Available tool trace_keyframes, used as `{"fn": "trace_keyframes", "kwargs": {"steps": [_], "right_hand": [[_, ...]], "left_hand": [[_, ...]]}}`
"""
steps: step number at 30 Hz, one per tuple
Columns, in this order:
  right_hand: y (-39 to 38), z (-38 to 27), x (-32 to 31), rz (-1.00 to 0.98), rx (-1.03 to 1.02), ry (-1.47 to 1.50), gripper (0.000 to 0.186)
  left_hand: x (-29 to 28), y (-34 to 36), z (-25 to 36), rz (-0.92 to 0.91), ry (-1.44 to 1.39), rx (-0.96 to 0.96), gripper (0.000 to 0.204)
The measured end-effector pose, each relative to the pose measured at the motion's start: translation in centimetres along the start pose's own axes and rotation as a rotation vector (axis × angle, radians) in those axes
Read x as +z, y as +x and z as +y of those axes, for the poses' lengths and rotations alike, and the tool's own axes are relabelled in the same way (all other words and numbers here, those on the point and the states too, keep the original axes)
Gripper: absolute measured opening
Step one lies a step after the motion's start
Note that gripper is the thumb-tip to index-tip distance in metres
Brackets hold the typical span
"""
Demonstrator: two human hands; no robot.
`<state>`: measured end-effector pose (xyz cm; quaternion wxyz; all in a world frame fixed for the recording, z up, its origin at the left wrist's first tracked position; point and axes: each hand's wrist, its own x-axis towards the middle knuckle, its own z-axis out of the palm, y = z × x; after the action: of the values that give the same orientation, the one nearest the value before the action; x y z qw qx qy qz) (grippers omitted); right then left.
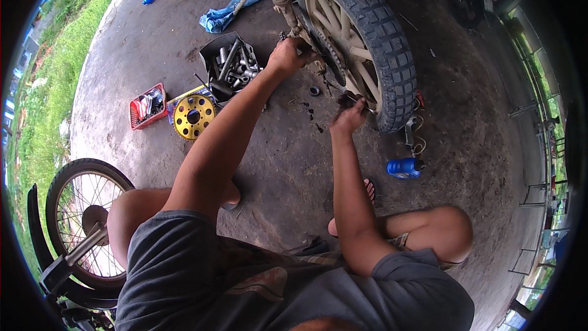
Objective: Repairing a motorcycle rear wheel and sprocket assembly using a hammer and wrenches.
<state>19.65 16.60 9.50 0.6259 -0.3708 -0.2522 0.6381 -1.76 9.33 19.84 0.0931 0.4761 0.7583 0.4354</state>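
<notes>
Left hand [288,56] curls beside the dark, toothed metal sprocket [335,58]; right hand [350,116], fingers bent, works closer in, at the near rim of the black, block-treaded wheel with beige spokes [361,53]. What either pinches, I can't tell. And that wheel stands ahead and rightward, toward the stained grey concrete floor's [465,129] far edge, its length slanting away up-left, its tyre dusty.

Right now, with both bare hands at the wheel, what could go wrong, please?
If the wheel turns, the left hand, close to what looks like a sprocket, might get pinched. The right hand, beside the pale spokes, could be knocked too. The small dark ring on the floor might be kicked away and lost.
</notes>
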Motion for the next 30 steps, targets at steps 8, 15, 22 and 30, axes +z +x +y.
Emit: {"fn": "trace_keyframes", "kwargs": {"steps": [8,15,22,30], "right_hand": [[-6.6,0.1,4.5,-0.797,-0.897,-0.816,0.019],[-4.1,4.6,-1.3,-0.445,0.790,-0.351,0.042],[1.3,2.6,-1.7,-0.156,0.490,0.548,0.037],[-6.5,1.0,2.3,-0.881,-0.713,-0.879,0.012]], "left_hand": [[0.2,0.2,-0.5,0.026,-0.005,0.043,0.029],[0.1,0.2,-0.6,-0.034,-0.071,-0.070,0.044],[0.0,-0.1,-0.2,0.017,-0.005,0.014,0.033],[0.4,-0.4,-0.3,0.036,-0.083,-0.020,0.035]]}}
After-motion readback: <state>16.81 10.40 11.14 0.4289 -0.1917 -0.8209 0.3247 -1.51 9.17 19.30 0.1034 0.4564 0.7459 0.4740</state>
